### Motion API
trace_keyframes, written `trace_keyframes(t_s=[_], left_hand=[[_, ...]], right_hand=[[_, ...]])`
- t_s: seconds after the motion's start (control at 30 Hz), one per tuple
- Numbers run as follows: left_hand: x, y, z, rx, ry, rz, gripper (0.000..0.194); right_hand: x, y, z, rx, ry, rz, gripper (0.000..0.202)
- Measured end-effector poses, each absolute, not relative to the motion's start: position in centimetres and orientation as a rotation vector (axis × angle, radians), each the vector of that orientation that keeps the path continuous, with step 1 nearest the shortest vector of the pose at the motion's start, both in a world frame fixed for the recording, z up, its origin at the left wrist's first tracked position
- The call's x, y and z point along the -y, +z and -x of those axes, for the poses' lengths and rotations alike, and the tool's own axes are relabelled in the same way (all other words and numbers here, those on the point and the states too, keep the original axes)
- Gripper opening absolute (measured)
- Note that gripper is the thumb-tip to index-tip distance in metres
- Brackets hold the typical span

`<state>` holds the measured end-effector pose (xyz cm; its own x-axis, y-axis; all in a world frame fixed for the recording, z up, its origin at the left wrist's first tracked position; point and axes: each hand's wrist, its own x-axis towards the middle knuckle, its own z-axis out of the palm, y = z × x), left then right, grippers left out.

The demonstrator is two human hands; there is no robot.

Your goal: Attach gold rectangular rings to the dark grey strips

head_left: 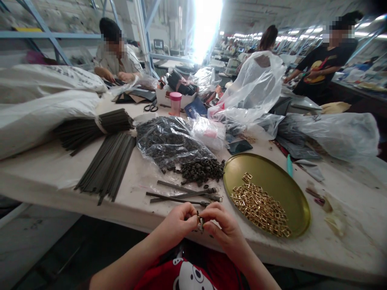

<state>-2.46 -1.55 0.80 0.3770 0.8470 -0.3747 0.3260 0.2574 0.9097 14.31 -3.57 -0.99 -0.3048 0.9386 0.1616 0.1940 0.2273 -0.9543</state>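
Note:
My left hand (180,220) and my right hand (224,225) meet at the table's front edge, fingers pinched together. Between the fingertips is a small gold buckle (198,219), with a bit of dark material by it; most of it is hidden. Just beyond my hands lie several dark straps (181,196) with buckles at their right ends. To the right, a round gold tray (290,193) bears a heap of loose gold buckles (261,209). A pile of small black loops (201,170) spills from a clear plastic bag (169,139) ahead.
Dark strips (107,165) and a tied bundle (96,127) lie at left beside white sacks (45,117). Farther back are scissors (151,107), a pink-lidded jar (175,104), a phone-like dark slab (240,147) and plastic bags (250,88). Co-workers (117,60) are beyond the table.

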Motion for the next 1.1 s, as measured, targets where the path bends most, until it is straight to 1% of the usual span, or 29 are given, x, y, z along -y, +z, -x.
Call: trace_keyframes(t_s=[0.13, 0.27, 0.33, 0.53, 0.7, 0.77, 0.93, 1.03, 1.1], left_hand=[[1.7, 1.2, 2.3, -1.193, 0.494, -1.313, 0.013], [1.8, 1.1, 2.1, -1.202, 0.522, -1.350, 0.012], [1.8, 1.0, 2.1, -1.210, 0.527, -1.360, 0.012], [1.8, 0.4, 2.3, -1.218, 0.464, -1.387, 0.011], [1.8, 0.1, 2.3, -1.217, 0.440, -1.394, 0.010], [1.7, 0.0, 2.2, -1.211, 0.430, -1.417, 0.011], [1.9, -0.1, 1.8, -1.224, 0.452, -1.530, 0.011], [2.0, 0.1, 1.6, -1.195, 0.440, -1.547, 0.009], [2.1, 0.3, 1.6, -1.173, 0.436, -1.534, 0.012]], right_hand=[[3.7, -1.4, -14.2, 1.679, 1.135, 1.010, 0.015], [3.8, -1.8, -13.9, 1.639, 1.156, 1.028, 0.006], [3.9, -1.9, -13.8, 1.581, 1.235, 1.046, 0.005], [3.8, -1.3, -14.0, 1.219, 1.609, 1.092, 0.018], [3.6, -1.5, -14.2, 1.063, 1.739, 1.148, 0.021], [3.6, -1.8, -14.2, 1.045, 1.723, 1.179, 0.021], [3.7, -2.8, -13.9, 1.158, 1.441, 1.278, 0.019], [3.7, -3.2, -13.8, 1.183, 1.371, 1.320, 0.019], [3.8, -3.3, -13.7, 1.209, 1.270, 1.362, 0.017]])
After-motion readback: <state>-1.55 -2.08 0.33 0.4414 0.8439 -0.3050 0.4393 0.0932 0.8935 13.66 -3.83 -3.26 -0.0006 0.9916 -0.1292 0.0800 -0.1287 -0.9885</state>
